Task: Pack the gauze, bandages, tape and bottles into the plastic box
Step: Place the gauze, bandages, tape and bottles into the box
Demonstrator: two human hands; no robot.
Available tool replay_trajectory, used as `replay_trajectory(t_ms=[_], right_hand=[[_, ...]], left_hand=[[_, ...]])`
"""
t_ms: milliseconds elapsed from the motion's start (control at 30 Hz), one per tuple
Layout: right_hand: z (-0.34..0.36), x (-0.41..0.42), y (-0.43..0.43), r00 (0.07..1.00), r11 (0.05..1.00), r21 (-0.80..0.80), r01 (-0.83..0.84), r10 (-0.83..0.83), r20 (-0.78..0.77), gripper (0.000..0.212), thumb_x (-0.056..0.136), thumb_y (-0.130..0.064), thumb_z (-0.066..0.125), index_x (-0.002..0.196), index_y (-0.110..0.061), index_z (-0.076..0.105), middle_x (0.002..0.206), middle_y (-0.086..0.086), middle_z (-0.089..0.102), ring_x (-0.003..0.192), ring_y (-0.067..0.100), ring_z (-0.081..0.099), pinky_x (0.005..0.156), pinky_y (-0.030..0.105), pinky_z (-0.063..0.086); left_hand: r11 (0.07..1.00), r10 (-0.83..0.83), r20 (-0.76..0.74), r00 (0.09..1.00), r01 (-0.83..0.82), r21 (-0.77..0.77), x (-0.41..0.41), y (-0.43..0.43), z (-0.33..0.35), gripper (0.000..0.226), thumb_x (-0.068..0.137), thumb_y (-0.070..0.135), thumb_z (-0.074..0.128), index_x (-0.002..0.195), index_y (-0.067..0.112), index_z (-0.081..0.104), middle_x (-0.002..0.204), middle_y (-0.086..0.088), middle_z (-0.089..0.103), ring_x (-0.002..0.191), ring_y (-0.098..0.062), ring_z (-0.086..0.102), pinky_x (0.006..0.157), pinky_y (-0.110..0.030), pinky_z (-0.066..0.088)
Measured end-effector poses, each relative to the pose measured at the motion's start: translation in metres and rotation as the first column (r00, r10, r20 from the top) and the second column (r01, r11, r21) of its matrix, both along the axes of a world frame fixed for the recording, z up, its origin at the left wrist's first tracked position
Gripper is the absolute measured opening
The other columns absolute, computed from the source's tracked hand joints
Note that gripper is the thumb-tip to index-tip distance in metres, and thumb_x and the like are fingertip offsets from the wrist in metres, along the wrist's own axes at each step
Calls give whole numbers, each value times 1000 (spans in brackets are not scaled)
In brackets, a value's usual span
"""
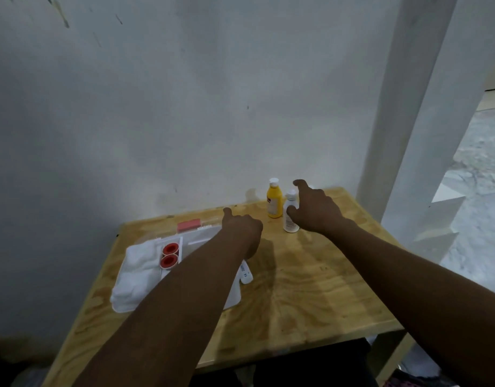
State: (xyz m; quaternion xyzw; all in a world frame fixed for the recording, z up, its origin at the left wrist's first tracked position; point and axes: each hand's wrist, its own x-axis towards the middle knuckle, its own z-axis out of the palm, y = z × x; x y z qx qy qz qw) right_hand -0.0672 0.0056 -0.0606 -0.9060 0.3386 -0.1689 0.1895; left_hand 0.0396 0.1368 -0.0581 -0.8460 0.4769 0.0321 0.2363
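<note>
A clear plastic box [232, 298] lies on the left of the wooden table. Inside it are white gauze [137, 272] and two red tape rolls [169, 255]. My left hand [242, 227] hovers over the box's right side, fingers curled around a small white bottle [245, 272] that sticks out below the hand at the box edge. A yellow bottle [275, 202] and a white bottle [290, 219] stand upright near the table's back edge. My right hand [314, 209] is spread around the white standing bottle, thumb touching its front, fingers not closed.
A red block [188, 225] sits at the box's far edge. The wooden table [310, 289] stands against a white wall. A white post [408, 107] rises just right of the table's back corner, with steps beyond it.
</note>
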Motion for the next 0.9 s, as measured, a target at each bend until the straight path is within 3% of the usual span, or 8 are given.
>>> replay_trajectory(t_ms=[100, 200, 367, 467, 600, 733, 833, 900], right_hand=[[-1, 3, -1, 998, 1000, -20, -7, 6, -55, 56, 89, -38, 57, 139, -23, 37, 128, 14, 56, 107, 36, 60, 82, 41, 48], [-2, 4, -1, 999, 999, -40, 0, -2, -43, 43, 89, -38, 57, 126, -22, 41, 115, 12, 57, 90, 31, 58, 75, 39, 48], [-1, 6, -1, 1000, 999, -46, 20, -20, -13, 20, 89, -35, 52, 102, -22, 44, 101, 8, 55, 79, 28, 58, 68, 37, 47], [-2, 6, 1, 1000, 999, -47, 12, -13, -9, 17, 89, -34, 51, 98, -21, 45, 98, 8, 56, 79, 29, 59, 68, 38, 49], [-3, 5, 2, 1000, 998, -61, 15, -15, -2, 19, 89, -34, 54, 99, -20, 46, 95, 8, 59, 79, 29, 60, 69, 40, 53], [-3, 3, 4, 1000, 998, -67, 12, -12, 3, 19, 88, -34, 55, 99, -20, 46, 95, 8, 58, 79, 30, 60, 69, 40, 52], [-3, 0, 5, 1000, 997, -74, 6, -5, 13, 20, 88, -34, 57, 98, -20, 46, 95, 7, 59, 78, 29, 60, 68, 39, 52], [-4, -2, 6, 1000, 997, -74, 3, -1, 14, 21, 87, -33, 59, 98, -20, 47, 95, 7, 60, 79, 29, 61, 68, 38, 52]], left_hand=[[1000, 12, 3, 1000, -12, -1, 3, -1, 1, 44, 82, 32, 75, 119, 19, 56, 115, -6, 63, 115, -27, 61, 117, -61, 13], [1000, -2, 23, 1000, 1, 20, 3, -2, 4, 39, 84, 38, 70, 116, 20, 57, 113, -4, 65, 116, -25, 61, 119, -63, 3], [993, -10, 68, 998, 2, 120, -4, -2, 9, 33, 91, 32, 56, 121, 18, 59, 114, -5, 65, 128, -26, 54, 115, -67, -16], [986, 9, 42, 999, -16, 164, -7, 0, 12, 37, 91, 31, 54, 125, 17, 57, 123, -6, 64, 134, -28, 49, 112, -71, -18], [988, -4, -28, 1000, 8, 155, -7, 0, 15, 46, 87, 27, 67, 128, 15, 53, 128, -6, 62, 134, -29, 49, 112, -75, -11], [994, -5, -132, 991, 19, 103, -3, -3, 15, 34, 82, 25, 77, 104, 16, 53, 121, -7, 64, 128, -30, 52, 112, -75, -2], [999, -37, -231, 972, 42, 15, 0, -4, 17, 40, 80, 26, 81, 114, 14, 64, 120, -5, 67, 117, -27, 59, 113, -60, 31], [996, -62, -298, 952, 41, -78, 1, -3, 20, 42, 79, 23, 83, 117, 11, 69, 117, -7, 69, 106, -25, 65, 96, -45, 54]])
